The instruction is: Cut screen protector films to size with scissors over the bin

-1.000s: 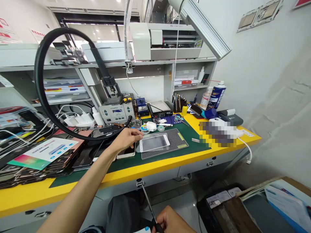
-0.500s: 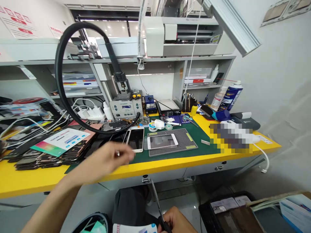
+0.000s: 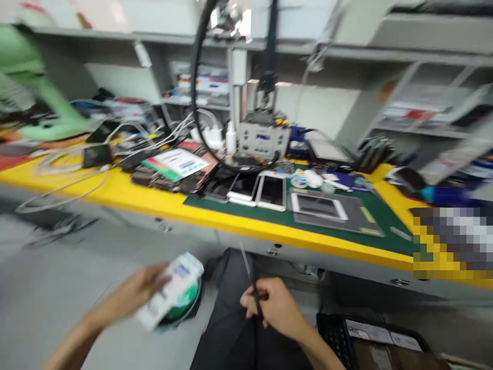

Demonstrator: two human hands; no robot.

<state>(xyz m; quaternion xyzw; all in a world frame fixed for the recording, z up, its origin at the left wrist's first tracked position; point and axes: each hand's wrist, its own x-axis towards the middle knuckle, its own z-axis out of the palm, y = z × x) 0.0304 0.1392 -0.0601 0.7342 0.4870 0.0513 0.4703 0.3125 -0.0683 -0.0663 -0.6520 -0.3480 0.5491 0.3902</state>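
Observation:
My left hand (image 3: 148,285), blurred, grips a white printed packet (image 3: 173,288) above a dark bin (image 3: 197,303) with green material inside. Over my lap, my right hand (image 3: 269,303) is closed on a black-handled tool (image 3: 252,280) with a thin metal blade pointing up and away; it looks like scissors. Beyond my hands, a white phone (image 3: 319,205) lies on a grey perforated mat (image 3: 356,218). To its left, a white-framed screen (image 3: 271,191) rests on the green mat.
A yellow-edged bench (image 3: 231,221) spans the view. On it are a stack of phone parts (image 3: 162,182) under a colourful packet, loose white cables (image 3: 77,180) and a soldering station (image 3: 262,139) with a black hose loop. A box (image 3: 379,339) stands at lower right.
The view has swung left and down. My left hand has moved from near the bench edge to above the bin and now holds the packet. My right hand still holds the tool.

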